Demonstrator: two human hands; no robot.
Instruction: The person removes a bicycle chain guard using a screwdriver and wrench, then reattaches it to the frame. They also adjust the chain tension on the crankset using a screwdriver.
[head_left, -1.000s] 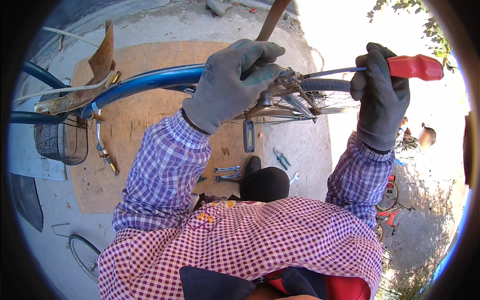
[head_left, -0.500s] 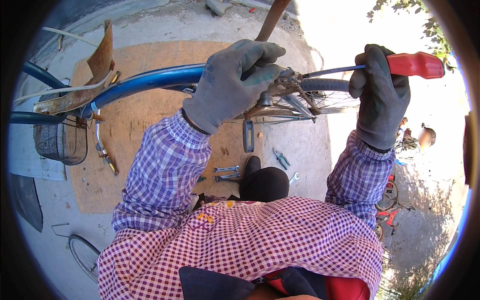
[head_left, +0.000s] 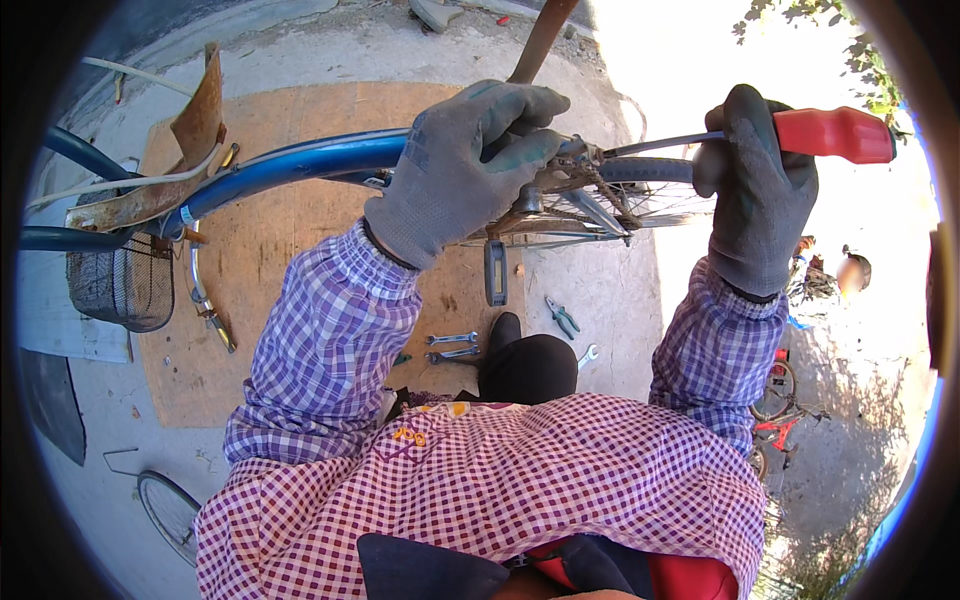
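Observation:
A blue bicycle frame [head_left: 300,160] lies across the middle, its parts turned upward. My left hand [head_left: 455,165], in a grey glove, is closed over the frame by the chain and crank; the glove hides the exact spot it grips. My right hand [head_left: 755,190], also gloved, is closed around a screwdriver with a red handle [head_left: 835,134]. Its fingers wrap the shaft just ahead of the handle. The shaft points left, and its tip reaches the greasy metal parts [head_left: 578,155] beside my left fingertips. Below them hangs a pedal [head_left: 496,272].
A brown board [head_left: 240,300] lies under the bicycle. Wrenches [head_left: 453,345] and pliers [head_left: 562,317] lie near my shoe. A wire basket [head_left: 122,285] and rusty fender [head_left: 200,110] are at left. A brown bar [head_left: 540,45] rises beyond my left hand. A red bicycle [head_left: 778,400] stands right.
My right hand has shifted a little to the left along the screwdriver and its fingers have changed position. The red handle has moved slightly right. My left hand stays in place.

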